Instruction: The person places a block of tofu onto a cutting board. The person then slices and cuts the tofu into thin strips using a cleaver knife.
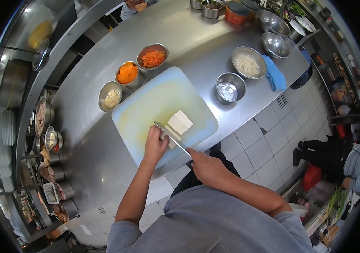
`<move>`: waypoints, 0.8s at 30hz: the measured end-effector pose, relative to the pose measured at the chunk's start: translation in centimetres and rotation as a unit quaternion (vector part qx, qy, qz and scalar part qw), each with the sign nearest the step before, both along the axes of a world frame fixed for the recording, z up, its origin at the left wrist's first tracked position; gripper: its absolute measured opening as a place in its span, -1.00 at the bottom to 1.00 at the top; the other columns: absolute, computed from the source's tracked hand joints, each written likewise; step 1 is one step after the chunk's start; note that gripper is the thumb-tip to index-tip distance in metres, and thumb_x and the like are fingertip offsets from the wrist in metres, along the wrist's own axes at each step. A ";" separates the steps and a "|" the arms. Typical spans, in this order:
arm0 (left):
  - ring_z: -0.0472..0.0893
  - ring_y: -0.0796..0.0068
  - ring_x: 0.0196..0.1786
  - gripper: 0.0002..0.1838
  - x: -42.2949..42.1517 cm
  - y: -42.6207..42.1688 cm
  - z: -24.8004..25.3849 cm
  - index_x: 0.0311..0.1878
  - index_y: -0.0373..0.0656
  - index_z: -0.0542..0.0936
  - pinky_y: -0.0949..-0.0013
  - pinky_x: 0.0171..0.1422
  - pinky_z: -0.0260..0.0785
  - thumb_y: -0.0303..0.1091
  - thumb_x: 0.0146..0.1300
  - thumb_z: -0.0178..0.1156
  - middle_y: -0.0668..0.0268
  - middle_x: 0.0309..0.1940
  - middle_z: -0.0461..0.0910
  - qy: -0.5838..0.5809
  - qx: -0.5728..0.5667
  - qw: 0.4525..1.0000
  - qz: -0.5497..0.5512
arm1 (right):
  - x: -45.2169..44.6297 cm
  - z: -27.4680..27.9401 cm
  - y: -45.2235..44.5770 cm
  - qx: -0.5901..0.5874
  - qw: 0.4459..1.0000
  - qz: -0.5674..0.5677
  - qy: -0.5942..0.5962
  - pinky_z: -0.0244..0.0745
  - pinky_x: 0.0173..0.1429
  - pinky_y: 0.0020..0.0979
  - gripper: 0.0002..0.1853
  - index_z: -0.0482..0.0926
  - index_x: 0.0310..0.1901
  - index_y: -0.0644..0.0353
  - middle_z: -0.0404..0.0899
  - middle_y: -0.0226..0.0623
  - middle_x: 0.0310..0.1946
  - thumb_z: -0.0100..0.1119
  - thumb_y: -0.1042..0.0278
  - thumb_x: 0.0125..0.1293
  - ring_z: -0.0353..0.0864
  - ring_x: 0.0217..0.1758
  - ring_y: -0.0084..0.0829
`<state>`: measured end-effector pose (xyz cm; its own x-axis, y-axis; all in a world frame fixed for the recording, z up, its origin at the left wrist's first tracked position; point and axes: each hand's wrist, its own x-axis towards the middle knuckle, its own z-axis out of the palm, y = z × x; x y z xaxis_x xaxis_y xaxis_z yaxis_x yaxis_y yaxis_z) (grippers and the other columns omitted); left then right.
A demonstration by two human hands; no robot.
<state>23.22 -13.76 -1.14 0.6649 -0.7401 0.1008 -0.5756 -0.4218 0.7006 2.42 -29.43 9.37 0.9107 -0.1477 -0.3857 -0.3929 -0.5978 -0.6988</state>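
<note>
My right hand [208, 168] is closed round the handle of a knife [175, 140]. Its blade stands in a white block of tofu [180, 122], with the larger part of the block on the far side and cut slices on the near side. My left hand [155, 145] has its fingers curled and pressed against the slices, close to the blade's tip. Under all this lies a pale, stained cutting board [146, 105]. What the left fingertips touch is partly hidden.
Bowls of minced garlic [112, 98], sliced carrot [127, 74] and shredded carrot [153, 58] line the board's far left. On the right are a steel pot [230, 88], a bowl of white strips [247, 64] and a blue cloth [275, 74]. Another person [354, 166] is at lower right.
</note>
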 end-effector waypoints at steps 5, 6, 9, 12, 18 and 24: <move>0.62 -0.11 0.09 -0.64 0.2 0.1 -0.8 0.10 -0.32 0.52 0.11 0.06 0.58 -0.45 0.30 0.37 -0.03 0.14 0.54 -0.041 -0.013 0.999 -0.004 | 0.6 0.0 0.0 -0.003 1.000 -0.002 0.009 0.65 0.04 0.05 -0.45 0.30 0.48 0.30 0.67 0.10 -0.01 0.11 0.37 0.53 0.73 0.03 0.11; 0.61 -0.13 0.11 -0.66 0.3 0.0 -1.0 0.08 -0.32 0.53 0.09 0.12 0.56 -0.45 0.30 0.38 -0.04 0.14 0.55 -0.037 -0.019 0.999 -0.006 | 0.8 0.0 -0.1 0.000 1.000 0.000 0.014 0.65 0.05 0.06 -0.45 0.30 0.48 0.29 0.68 0.11 -0.01 0.10 0.37 0.53 0.73 0.04 0.12; 0.60 -0.14 0.15 -0.69 0.2 0.2 -0.8 0.04 -0.33 0.55 0.07 0.20 0.52 -0.46 0.29 0.38 -0.05 0.14 0.57 -0.018 -0.021 1.000 0.000 | 1.0 -0.6 0.2 0.002 1.000 -0.002 -0.006 0.64 0.05 0.09 -0.47 0.32 0.48 0.30 0.69 0.12 -0.04 0.02 0.38 0.54 0.74 0.02 0.13; 0.59 -0.13 0.18 -0.71 0.0 0.1 -0.8 0.01 -0.32 0.57 0.07 0.25 0.50 -0.46 0.29 0.38 -0.05 0.14 0.58 -0.011 -0.022 1.000 0.004 | 1.3 -1.0 0.1 -0.003 1.000 -0.008 -0.022 0.62 0.06 0.11 -0.49 0.34 0.47 0.30 0.71 0.12 -0.07 -0.05 0.37 0.56 0.74 0.00 0.14; 0.59 -0.11 0.21 -0.73 -0.2 -0.1 -0.7 0.00 -0.30 0.58 0.07 0.28 0.48 -0.48 0.29 0.38 -0.03 0.14 0.59 -0.024 -0.037 0.999 0.003 | 2.1 -2.4 0.0 0.011 1.000 -0.011 0.005 0.59 0.10 0.12 -0.50 0.33 0.46 0.29 0.70 0.13 -0.02 0.01 0.37 0.55 0.72 0.05 0.16; 0.56 -0.12 0.26 -0.69 -0.3 0.0 0.0 0.05 -0.26 0.58 0.06 0.32 0.46 -0.50 0.26 0.39 -0.01 0.15 0.58 0.010 -0.050 0.998 0.039 | 2.6 -5.6 0.9 -0.002 1.000 -0.010 0.010 0.59 0.13 0.10 -0.45 0.31 0.49 0.27 0.67 0.15 0.05 0.06 0.40 0.51 0.71 0.09 0.15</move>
<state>22.93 -13.77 -1.12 0.7222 -0.6735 0.1577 -0.5295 -0.3915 0.7526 5.01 -28.55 3.75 0.8999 -0.1682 -0.4024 -0.4186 -0.5919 -0.6888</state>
